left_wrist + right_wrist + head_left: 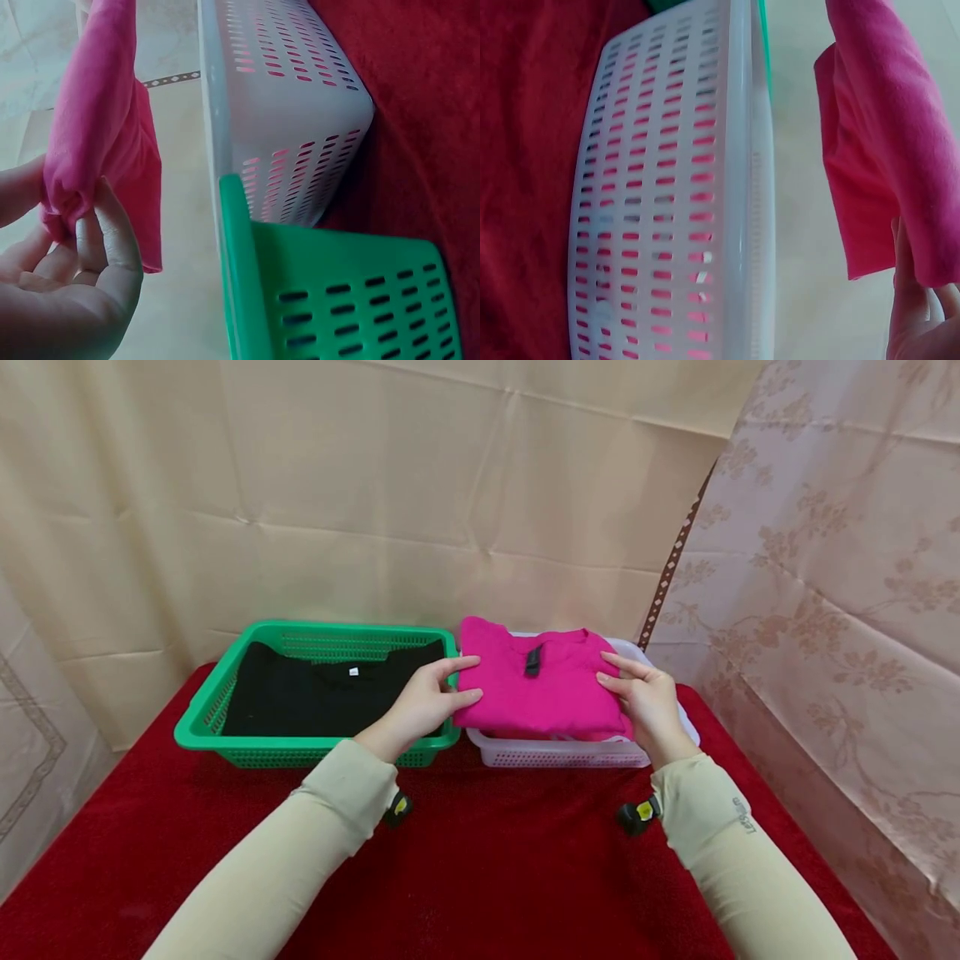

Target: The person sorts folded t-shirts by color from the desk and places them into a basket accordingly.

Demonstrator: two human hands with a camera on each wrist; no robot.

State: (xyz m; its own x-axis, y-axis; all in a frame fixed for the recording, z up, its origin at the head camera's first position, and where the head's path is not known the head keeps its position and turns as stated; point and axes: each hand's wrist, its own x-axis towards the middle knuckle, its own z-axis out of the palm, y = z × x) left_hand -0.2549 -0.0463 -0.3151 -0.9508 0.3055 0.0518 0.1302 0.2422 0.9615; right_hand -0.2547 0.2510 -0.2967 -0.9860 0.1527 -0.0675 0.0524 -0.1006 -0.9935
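Note:
A folded pink shirt (pixel 551 702) with a black neck label is held above the white basket (pixel 562 755). My left hand (pixel 420 703) grips its left edge, thumb toward me and fingers underneath, as the left wrist view shows. At the right edge, my right hand (pixel 651 706) pinches the cloth between thumb and fingers. Both wrist views show the shirt (pixel 90 112) raised beyond the basket's rim. Pink cloth shows through the slots of the white basket's wall (pixel 652 225); the shirt hides most of its inside from above.
Left of the white basket stands a green basket (pixel 262 743) holding a folded black garment (pixel 300 697) with a white label. Both baskets rest on a red tablecloth (pixel 510 860). A beige curtain (pixel 337 485) hangs behind, and a patterned one (pixel 847 568) on the right.

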